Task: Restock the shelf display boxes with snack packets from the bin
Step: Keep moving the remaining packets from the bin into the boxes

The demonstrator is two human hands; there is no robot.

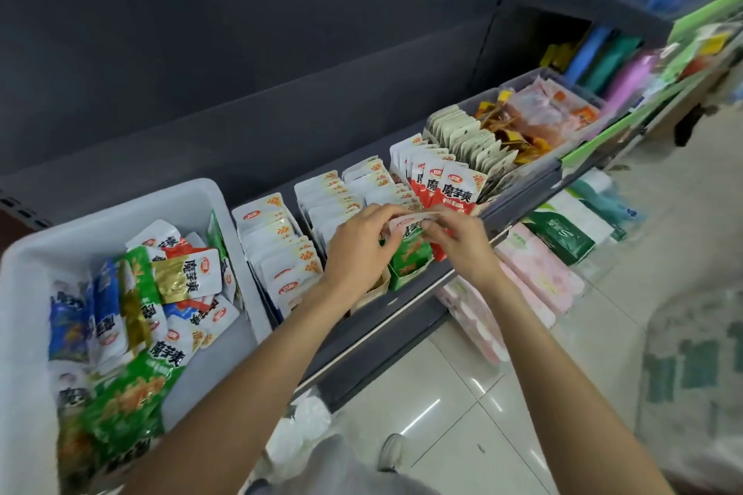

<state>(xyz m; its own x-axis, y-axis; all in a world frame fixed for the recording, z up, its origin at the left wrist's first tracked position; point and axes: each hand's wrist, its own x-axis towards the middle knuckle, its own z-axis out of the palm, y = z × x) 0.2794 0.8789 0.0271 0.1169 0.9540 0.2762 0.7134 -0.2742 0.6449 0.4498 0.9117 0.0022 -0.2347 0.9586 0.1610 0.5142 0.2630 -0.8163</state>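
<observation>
A small green-and-white foil snack packet point(410, 231) sits between both hands, just above the green cardboard display box point(406, 273) at the front edge of the dark grey metal shelf point(402, 309). The left hand point(358, 253) has its grip curled round the packet's left side, while the right hand point(458, 241) pinches the top edge from the right, fingers bent tightly onto it. The packet's lower part dips into the green box.

Just left of that box stand rows of upright white packets point(281, 249) in their own display boxes; behind and to the right stands a box of red-and-white packets point(442, 189), then beige packets point(470, 141).

At the far left of the shelf rests a large white plastic bin point(120, 209) holding a loose jumble of green, blue, gold and white packets point(152, 313). Pale glossy floor tiles point(462, 394) lie below.
</observation>
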